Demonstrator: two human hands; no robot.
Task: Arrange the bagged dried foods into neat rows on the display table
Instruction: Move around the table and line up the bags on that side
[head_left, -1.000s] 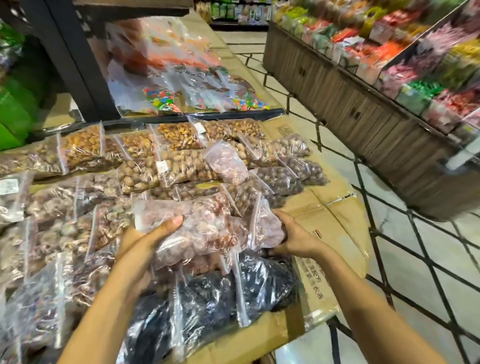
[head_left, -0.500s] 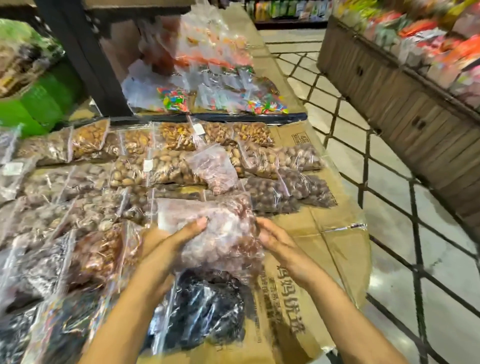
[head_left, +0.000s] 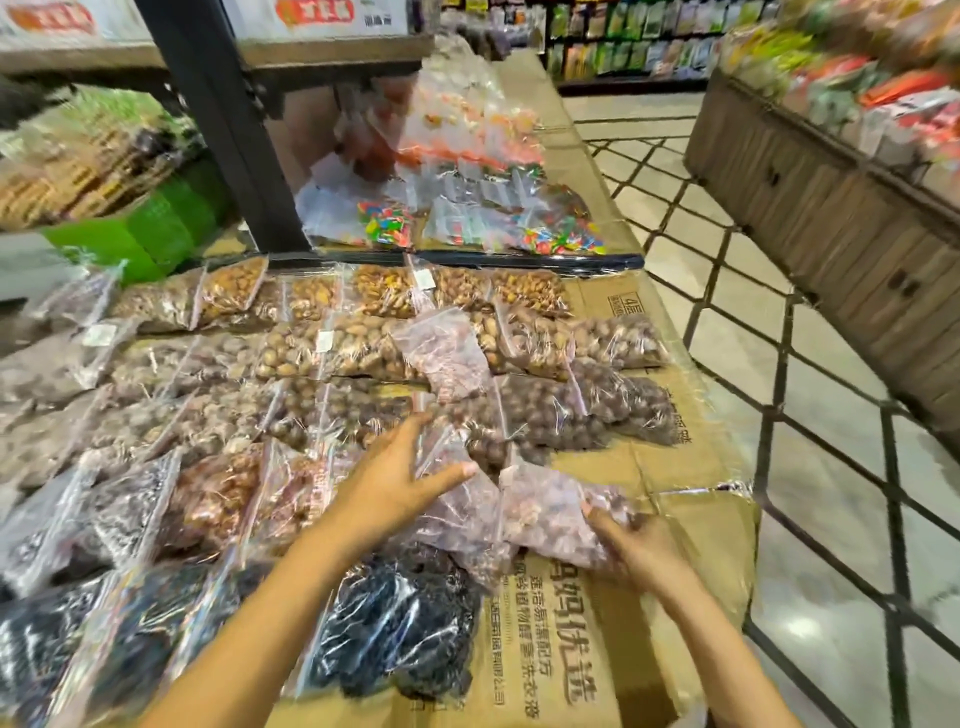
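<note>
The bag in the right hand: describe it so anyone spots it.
Find the cardboard-covered display table. At its near right corner, the right hand holds a pale pinkish bag. It is paler than the dark brown bags behind and the black-filled bag in front.

A pinkish-brown bag (head_left: 545, 512); black fruit bag (head_left: 395, 639); golden-brown nut bags (head_left: 384, 291); multicoloured candy bag (head_left: 561, 241); tan cardboard (head_left: 696, 545) with dark print; green crate (head_left: 156, 228); pale floor (head_left: 810, 561), black diamond lattice.
</note>
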